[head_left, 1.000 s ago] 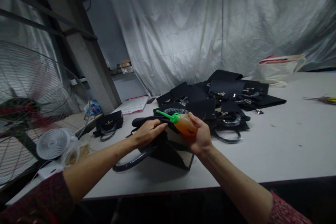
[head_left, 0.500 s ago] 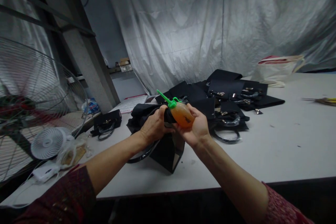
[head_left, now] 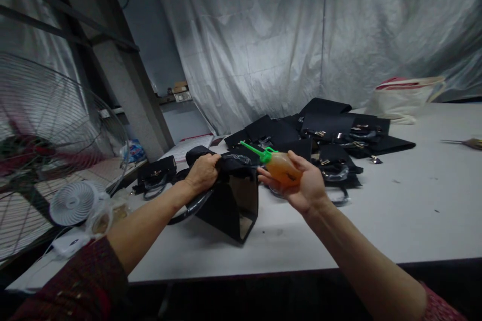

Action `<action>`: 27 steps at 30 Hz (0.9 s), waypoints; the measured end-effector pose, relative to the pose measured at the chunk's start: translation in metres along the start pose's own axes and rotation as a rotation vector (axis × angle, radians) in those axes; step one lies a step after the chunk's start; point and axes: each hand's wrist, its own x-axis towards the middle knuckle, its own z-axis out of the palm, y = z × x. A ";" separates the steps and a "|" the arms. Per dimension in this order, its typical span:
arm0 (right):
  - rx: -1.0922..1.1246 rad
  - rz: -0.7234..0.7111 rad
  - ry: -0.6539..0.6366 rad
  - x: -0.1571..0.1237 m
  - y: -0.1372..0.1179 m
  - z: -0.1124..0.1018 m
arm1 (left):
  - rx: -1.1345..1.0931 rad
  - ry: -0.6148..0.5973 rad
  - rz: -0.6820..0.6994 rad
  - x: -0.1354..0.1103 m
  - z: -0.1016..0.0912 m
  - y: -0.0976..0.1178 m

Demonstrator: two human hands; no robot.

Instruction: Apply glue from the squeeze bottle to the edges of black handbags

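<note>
My right hand (head_left: pixel 311 185) cradles a squeeze bottle (head_left: pixel 284 170) of orange liquid. Its green spout tilts up and to the left. On the left, the fingers of my left hand (head_left: pixel 204 171) are closed on the top of a black handbag (head_left: pixel 222 213). The bag stands tilted on the table, its side toward me showing a hollow tan inside. A shiny black handle (head_left: pixel 192 208) loops down from it below my left wrist. The spout tip hangs just above the bag's upper edge, apart from my left hand.
Black bag pieces with metal clasps (head_left: pixel 324 125) lie heaped behind on the white table (head_left: pixel 406 210). A small black bag (head_left: pixel 156 173), a white fan (head_left: pixel 77 202) and a large caged fan (head_left: pixel 48 150) are at left. At right are a cloth bag (head_left: pixel 402 100) and a pointed tool (head_left: pixel 470 144).
My right hand has moved right with the bottle, away from my left hand. My left hand has shifted left on the black handbag, and the bag's open side shows more.
</note>
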 end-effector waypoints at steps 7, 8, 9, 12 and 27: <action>0.014 -0.062 0.149 -0.020 -0.016 -0.037 | -0.012 -0.063 -0.036 0.000 0.004 -0.028; 0.013 -0.058 0.163 -0.022 -0.014 -0.041 | -0.018 -0.055 -0.044 0.002 0.005 -0.029; 0.011 -0.050 0.173 -0.025 -0.012 -0.044 | -0.025 -0.044 -0.053 0.004 0.007 -0.029; 0.010 -0.021 0.186 -0.030 -0.006 -0.050 | -0.063 -0.031 -0.066 0.008 0.008 -0.029; 0.140 0.102 0.016 -0.019 0.057 -0.019 | -0.134 -0.049 0.046 0.000 0.011 -0.021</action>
